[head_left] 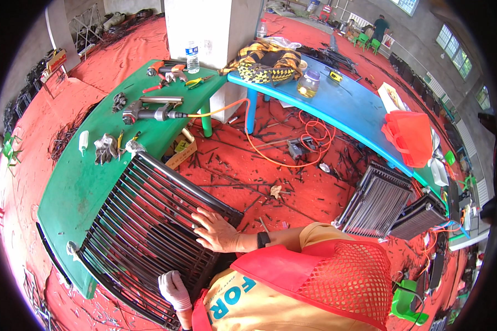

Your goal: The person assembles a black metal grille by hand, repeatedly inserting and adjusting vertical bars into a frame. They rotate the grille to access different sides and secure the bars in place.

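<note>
A black slatted metal rack (132, 231) leans from the green table's edge toward my body, its bars side by side. Above its right part, my right hand (218, 229) is bare, with a dark band at the wrist and its fingers spread over the bars. My left hand (174, 289) wears a pale knit glove and is closed at the rack's near edge. Its curled fingers hide what they hold, if anything. White wrapping (73, 249) covers one rack corner. Beyond the rack, a power drill (143, 113) with an orange hose lies on the green table (72, 182).
Dark gloves (106, 149), a small white bottle (83, 141) and pliers (197, 82) are on the green table. A blue table (342, 102) carries a jar (308, 84) and a red bag (408, 138). Similar racks (375, 198) lean at right. Black scraps litter the red floor.
</note>
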Demonstrator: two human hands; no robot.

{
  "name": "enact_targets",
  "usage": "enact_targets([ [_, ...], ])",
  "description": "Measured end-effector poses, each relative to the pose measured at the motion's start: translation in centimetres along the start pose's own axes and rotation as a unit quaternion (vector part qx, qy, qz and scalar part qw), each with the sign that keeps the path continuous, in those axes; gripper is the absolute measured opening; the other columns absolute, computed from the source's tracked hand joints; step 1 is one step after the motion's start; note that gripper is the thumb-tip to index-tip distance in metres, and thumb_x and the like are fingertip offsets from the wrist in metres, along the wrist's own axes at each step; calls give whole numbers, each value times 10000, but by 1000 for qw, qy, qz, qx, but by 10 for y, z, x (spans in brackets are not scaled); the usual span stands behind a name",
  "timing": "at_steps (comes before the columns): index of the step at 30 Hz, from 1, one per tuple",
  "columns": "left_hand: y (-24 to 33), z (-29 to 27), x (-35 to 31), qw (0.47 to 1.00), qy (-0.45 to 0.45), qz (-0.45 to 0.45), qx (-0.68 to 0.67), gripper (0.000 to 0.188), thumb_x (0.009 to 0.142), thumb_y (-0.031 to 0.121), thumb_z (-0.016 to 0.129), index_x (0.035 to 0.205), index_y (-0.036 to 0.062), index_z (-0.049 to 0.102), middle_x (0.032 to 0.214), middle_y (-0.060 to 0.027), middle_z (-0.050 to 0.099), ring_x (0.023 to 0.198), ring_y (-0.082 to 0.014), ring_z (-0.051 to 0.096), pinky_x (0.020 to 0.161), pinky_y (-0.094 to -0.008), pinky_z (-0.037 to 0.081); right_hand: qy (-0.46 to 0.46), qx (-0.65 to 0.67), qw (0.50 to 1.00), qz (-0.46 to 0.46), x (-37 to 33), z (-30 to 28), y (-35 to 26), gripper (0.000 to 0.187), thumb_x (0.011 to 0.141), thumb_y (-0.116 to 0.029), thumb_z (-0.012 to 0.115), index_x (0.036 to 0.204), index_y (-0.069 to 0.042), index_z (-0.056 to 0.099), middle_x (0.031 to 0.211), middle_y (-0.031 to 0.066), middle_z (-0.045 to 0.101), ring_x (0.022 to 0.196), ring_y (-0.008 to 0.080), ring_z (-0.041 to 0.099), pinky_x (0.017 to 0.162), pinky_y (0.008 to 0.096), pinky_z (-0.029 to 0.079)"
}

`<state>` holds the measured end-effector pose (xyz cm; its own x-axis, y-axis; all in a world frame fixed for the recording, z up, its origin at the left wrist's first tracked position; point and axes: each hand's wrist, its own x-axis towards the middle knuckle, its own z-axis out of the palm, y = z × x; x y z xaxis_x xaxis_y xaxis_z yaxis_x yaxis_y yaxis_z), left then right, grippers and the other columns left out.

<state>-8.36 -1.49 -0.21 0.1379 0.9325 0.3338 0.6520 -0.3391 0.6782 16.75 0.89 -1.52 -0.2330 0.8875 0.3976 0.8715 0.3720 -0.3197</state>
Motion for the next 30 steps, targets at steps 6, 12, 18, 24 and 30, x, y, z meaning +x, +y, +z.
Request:
enact_targets([
  [6, 1, -1, 0, 1000, -3, -5, 1, 122, 858, 70, 552, 775, 15, 623, 695, -128, 564, 682, -303, 530, 653, -396, 435, -4, 5, 1000, 3, 0, -1, -1, 338, 852, -292, 627, 1095, -61, 585, 1384, 194, 393, 1348, 390, 318, 1043, 506, 334],
  [12, 2, -1, 1, 1000, -2, -5, 3, 127, 861, 73, 551, 766, 18, 617, 695, -129, 561, 684, -304, 527, 653, -397, 434, 1, 9, 1000, 3, 0, 0, 0, 334, 851, -289, 630, 1090, -60, 587, 1388, 197, 391, 1348, 391, 319, 1044, 512, 331],
  [18, 2, 0, 1, 1000, 1, 0, 0, 131, 864, 75, 550, 762, 20, 611, 695, -128, 559, 683, -306, 525, 650, -399, 433, 6, 8, 1000, -1, 0, 0, 0, 335, 854, -291, 630, 1093, -60, 589, 1394, 200, 388, 1348, 394, 319, 1039, 524, 331],
  [24, 3, -1, 0, 1000, 1, -7, 1, 127, 860, 74, 553, 764, 18, 614, 694, -128, 559, 679, -305, 526, 650, -397, 435, 8, 13, 1000, -1, 0, 0, 0, 333, 856, -290, 628, 1092, -59, 589, 1389, 198, 390, 1346, 395, 319, 1029, 524, 340],
  [30, 3, -1, 1, 1000, 4, -1, -2, 128, 857, 72, 554, 760, 16, 615, 693, -131, 557, 678, -304, 529, 649, -392, 437, 9, 8, 1000, -1, 0, 0, 0, 326, 858, -289, 626, 1088, -61, 593, 1382, 194, 393, 1346, 393, 319, 1026, 517, 344],
])
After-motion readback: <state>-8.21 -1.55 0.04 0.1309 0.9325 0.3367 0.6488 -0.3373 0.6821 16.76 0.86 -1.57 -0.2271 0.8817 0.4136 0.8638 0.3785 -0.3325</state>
